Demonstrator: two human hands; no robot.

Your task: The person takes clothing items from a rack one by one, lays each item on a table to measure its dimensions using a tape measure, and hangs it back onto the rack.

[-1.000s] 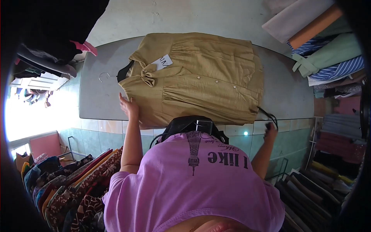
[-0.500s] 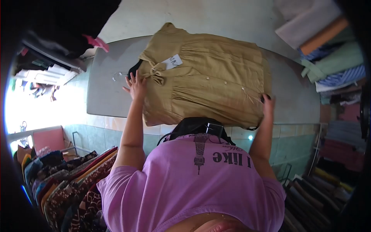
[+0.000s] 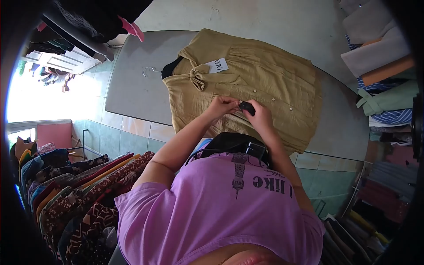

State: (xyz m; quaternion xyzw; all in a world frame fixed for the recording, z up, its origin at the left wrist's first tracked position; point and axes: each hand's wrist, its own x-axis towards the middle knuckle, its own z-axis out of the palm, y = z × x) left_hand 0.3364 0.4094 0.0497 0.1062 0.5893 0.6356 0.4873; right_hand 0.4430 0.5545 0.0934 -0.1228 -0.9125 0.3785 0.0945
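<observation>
A mustard-tan blouse with a bow tie at the neck, gathered seams and small buttons lies flat on a grey table. A white tag rests on its chest. Its hanger has a clear hook and a black shoulder part at the collar. My right hand is closed around a small black object whose kind I cannot make out. Above the blouse's near side, my left hand has its fingers pinched at the tip of that object. Anything between those fingertips is too small to see.
The grey table stands against a pale wall. Patterned clothes hang at the lower left. Folded garments are stacked on the right, and dark clothes hang at upper left. A black bag sits against my waist.
Both hands have left the blouse's two ends and come together over its near middle. The black object moved left with my right hand. The view has shifted slightly.
</observation>
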